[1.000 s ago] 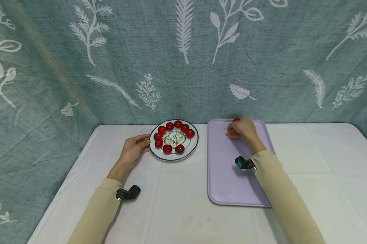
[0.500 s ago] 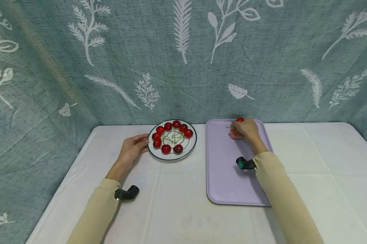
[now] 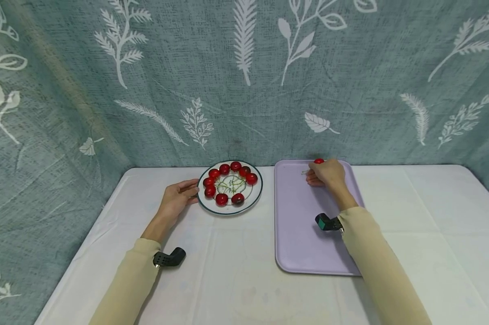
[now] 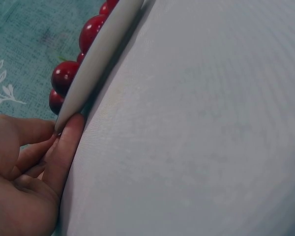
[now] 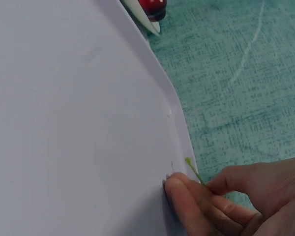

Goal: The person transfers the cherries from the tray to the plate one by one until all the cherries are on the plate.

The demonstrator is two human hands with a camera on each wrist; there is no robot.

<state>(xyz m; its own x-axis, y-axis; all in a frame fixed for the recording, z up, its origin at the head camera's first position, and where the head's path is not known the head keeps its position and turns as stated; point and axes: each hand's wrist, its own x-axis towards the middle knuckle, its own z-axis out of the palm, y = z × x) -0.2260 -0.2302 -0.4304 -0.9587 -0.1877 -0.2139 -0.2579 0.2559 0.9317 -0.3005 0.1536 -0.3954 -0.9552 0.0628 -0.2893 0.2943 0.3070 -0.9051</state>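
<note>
A round white plate (image 3: 250, 198) with a dark rim bears a ring of red cherries (image 3: 221, 199), their green stems pointing inward. My left hand (image 3: 175, 201) pinches the plate's left edge; in the left wrist view the thumb meets the rim and a finger lies under it. Over the far end of a lilac tray (image 3: 305, 243), my right hand (image 3: 328, 175) holds one red cherry (image 3: 319, 161). Its green stem (image 5: 193, 170) pokes out past the thumb in the right wrist view, where the fruit itself is hidden behind the fingers.
Both plate and tray stand on a white-covered table (image 3: 228, 271), with a gap between them. Behind the table's far edge hangs a green curtain (image 3: 211, 67) with white leaf prints. Black wrist cameras (image 3: 169, 257) sit at both cuffs.
Over the tray, my right hand has shifted slightly to the right with the cherry, then stayed nearly in place. The left hand and the plate keep their position.
</note>
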